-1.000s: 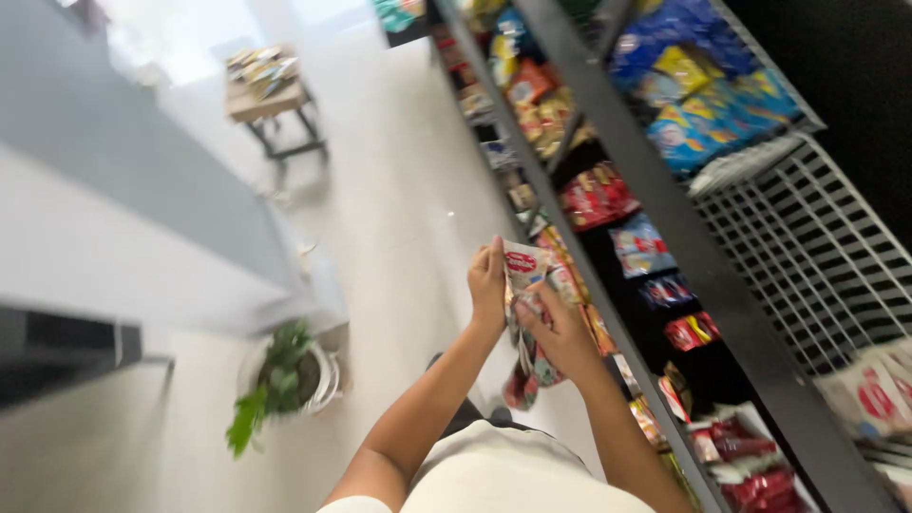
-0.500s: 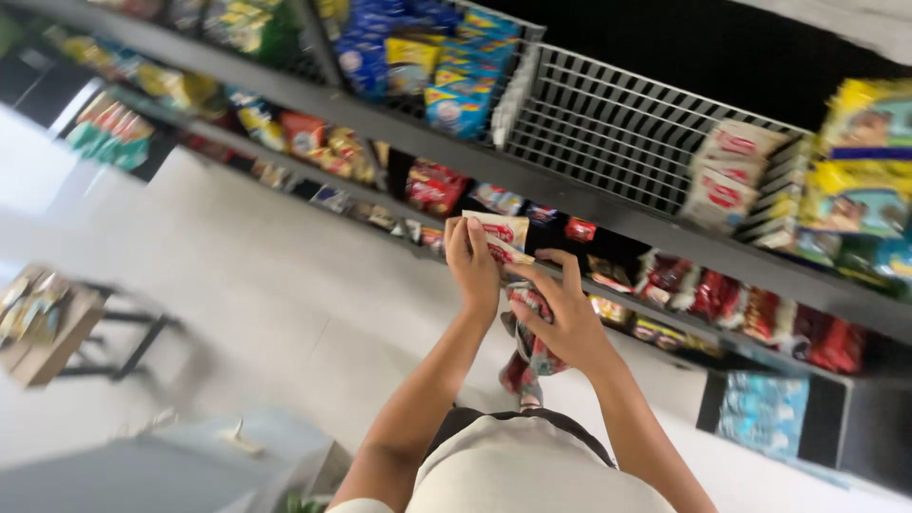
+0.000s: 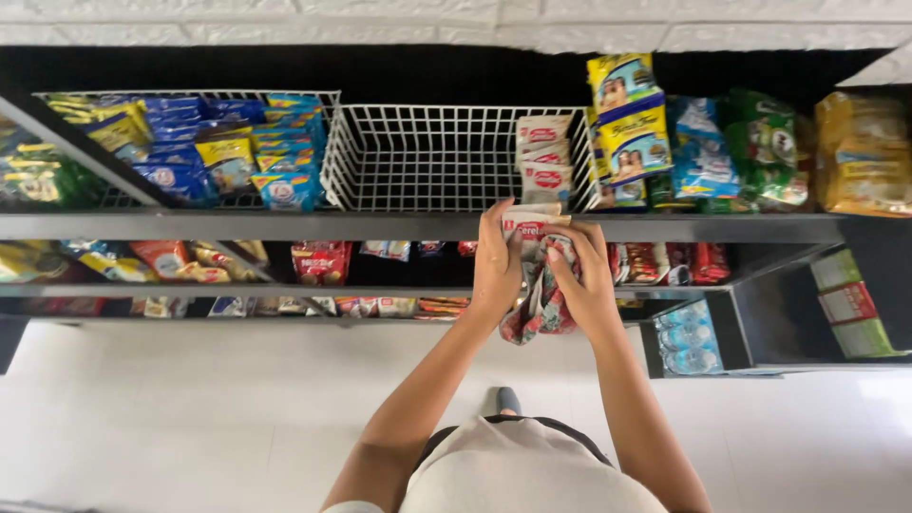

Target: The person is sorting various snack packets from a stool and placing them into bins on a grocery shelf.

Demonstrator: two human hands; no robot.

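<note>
Left hand (image 3: 496,271) clamped on the left side of a bunch of red-and-white sachets (image 3: 538,275), fingers curled round it. Right hand (image 3: 581,280) grips the right side, thumb on top. Bunch sits at the front edge of the grey shelf (image 3: 285,226) (lower end hangs below it), just in front of the white wire basket (image 3: 427,157) with matching sachets stacked at its right end.

Both hands (image 3: 541,271) grip red-white sachets (image 3: 537,285), seemingly several, before a wire basket (image 3: 427,157).

White-red sachets (image 3: 543,163) in wire basket (image 3: 427,157); blue packets (image 3: 228,152) left.
</note>
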